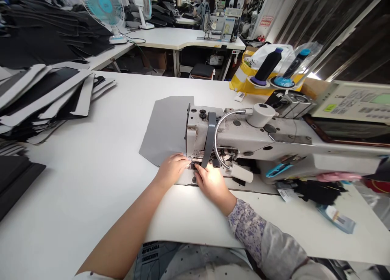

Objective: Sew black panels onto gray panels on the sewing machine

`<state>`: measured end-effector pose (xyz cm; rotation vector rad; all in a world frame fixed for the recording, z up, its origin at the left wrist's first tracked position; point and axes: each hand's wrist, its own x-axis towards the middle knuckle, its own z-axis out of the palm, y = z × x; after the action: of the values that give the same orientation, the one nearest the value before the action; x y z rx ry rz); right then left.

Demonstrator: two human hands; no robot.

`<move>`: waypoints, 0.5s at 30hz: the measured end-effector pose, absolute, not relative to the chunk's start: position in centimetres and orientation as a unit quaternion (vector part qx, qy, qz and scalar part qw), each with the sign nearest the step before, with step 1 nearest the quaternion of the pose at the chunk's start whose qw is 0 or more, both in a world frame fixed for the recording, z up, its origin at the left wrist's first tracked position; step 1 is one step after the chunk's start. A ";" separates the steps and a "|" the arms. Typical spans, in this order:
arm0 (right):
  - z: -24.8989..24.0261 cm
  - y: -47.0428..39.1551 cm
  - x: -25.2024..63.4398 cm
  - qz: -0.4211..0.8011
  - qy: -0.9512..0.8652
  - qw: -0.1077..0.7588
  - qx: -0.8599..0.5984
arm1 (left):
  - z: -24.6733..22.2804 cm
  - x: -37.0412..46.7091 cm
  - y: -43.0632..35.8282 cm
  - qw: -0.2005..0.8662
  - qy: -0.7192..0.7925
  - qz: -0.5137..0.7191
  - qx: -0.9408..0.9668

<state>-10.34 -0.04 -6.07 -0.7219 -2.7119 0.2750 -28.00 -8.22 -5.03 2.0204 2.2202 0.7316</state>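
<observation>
A sewing machine [231,127] stands in front of me, with its lit needle area between my hands. From the left, my left hand [173,170] reaches in at the lower corner of a flat grey panel [166,127]. Its fingers are pressed together near the needle, and what they pinch is hidden. A dark grey strip [209,137] loops over the machine head and runs down to my right hand [211,184]. The thumb and forefinger there are closed at the strip's lower end, just right of the needle. The presser foot is partly covered by my fingers.
Stacked dark pieces with pale edges [61,95] lie at the left. A flexible lamp [242,172] hangs beside my right hand. Blue snips [278,169] rest on the machine base. Thread cones [268,66] and a control panel [353,101] stand at the right; a fan [105,5] is behind.
</observation>
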 end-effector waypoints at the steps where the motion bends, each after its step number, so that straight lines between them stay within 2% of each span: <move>1: -6.1 0.0 -10.3 0.095 -0.950 0.162 -0.250 | -5.2 -28.0 -8.2 0.024 0.719 0.237 0.653; 7: -5.9 0.3 -10.4 0.091 -0.954 0.185 -0.219 | -5.6 -28.1 -8.4 0.006 0.722 0.237 0.650; 15: -6.0 0.3 -9.9 0.091 -0.943 0.244 -0.207 | -3.4 -30.9 -12.5 -0.106 0.840 0.153 0.510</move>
<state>-9.89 0.33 -6.00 -0.5657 -2.5749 0.2492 -30.90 -12.51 -3.43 1.7200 2.8318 0.5171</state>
